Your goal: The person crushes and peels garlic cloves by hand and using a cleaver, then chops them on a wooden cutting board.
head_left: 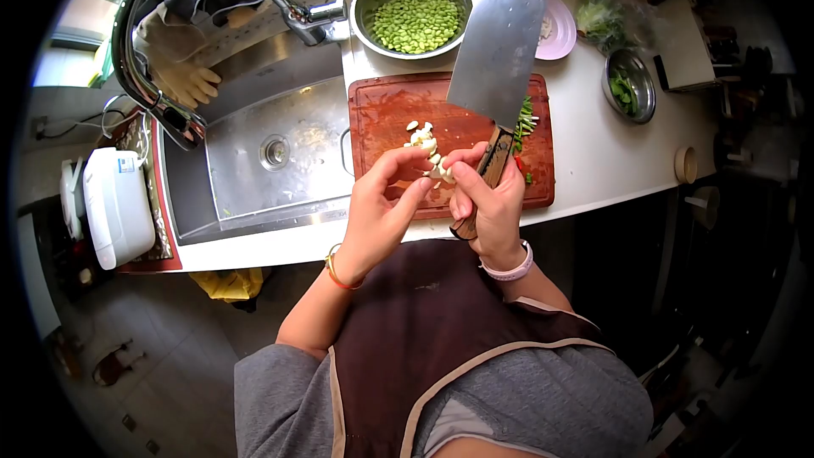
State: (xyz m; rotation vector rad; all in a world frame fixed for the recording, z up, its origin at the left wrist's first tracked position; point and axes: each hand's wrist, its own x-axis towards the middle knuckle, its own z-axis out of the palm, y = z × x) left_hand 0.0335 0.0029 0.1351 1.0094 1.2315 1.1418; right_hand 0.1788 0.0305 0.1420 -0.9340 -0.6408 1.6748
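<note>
My right hand is wrapped round the wooden handle of a cleaver. Its broad blade points up and away from me, over the cutting board's far edge. The thumb and index fingertip of that hand come close together by pale garlic pieces; whether they pinch one is unclear. My left hand is beside them, thumb and fingers apart, with nothing plainly held. Beneath both hands is the reddish-brown cutting board. Chopped green stalks lie on its right side, partly hidden by the cleaver and right hand.
A steel bowl of green beans stands behind the board. Beyond the blade is a pink plate. Farther right are a small metal bowl with green leaves and bagged greens. On the left are the sink and its curved faucet.
</note>
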